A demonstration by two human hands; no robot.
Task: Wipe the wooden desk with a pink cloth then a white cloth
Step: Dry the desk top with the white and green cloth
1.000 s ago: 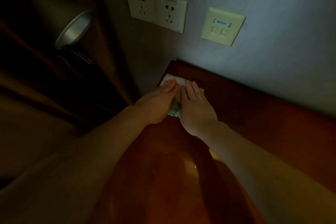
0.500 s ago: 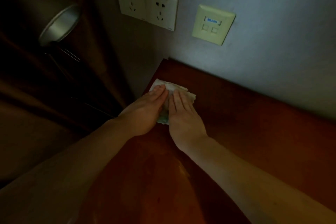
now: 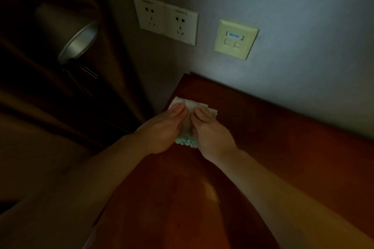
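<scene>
At far-left corner of reddish-brown wooden table (image 3: 273, 127) | left hand (image 3: 162, 129), right hand (image 3: 211, 130) press crumpled white cloth (image 3: 195, 105); fingers (image 3: 178, 108) flat, together, seemingly unclenched | step: white-cloth wipe; next: sweep rightward

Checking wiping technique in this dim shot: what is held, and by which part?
The white cloth, pressed to the desk: left hand flat on its left half, right hand on its right half, fingers bent; whether they pinch it cannot be told.
</scene>
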